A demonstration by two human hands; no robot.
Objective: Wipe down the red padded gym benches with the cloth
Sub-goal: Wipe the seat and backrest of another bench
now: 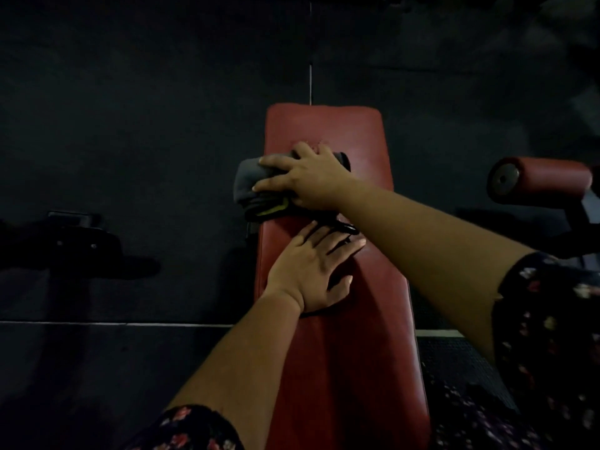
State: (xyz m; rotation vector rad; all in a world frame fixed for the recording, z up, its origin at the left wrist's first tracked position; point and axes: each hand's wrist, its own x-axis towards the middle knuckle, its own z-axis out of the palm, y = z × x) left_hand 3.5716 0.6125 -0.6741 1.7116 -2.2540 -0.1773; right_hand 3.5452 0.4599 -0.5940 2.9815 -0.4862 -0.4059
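Left hand (313, 271) is flat on the red bench (344, 352), palm down, fingers spread and straight, about halfway up the pad. Looks to me like it's just there to brace and take some weight while the other arm reaches across. Not holding anything.

Just past it on the same pad, the right hand (308, 177) is pressing down on the cloth (256, 183), a folded grey thing with a yellow-green edge. Fingers lie mostly flat over the top of it, not really clutching, which makes sense for wiping since you want the cloth squashed onto the vinyl. The cloth hangs a bit off the bench's left edge, so I'd guess that side edge is getting hit.

There's also some dark loop (344, 228) between the two hands, can't tell what it is.

The far end of the bench beyond the cloth doesn't look covered yet. Off to the bench's right sits a red roller pad (548, 180), and everything around is dark rubber floor (130, 125).
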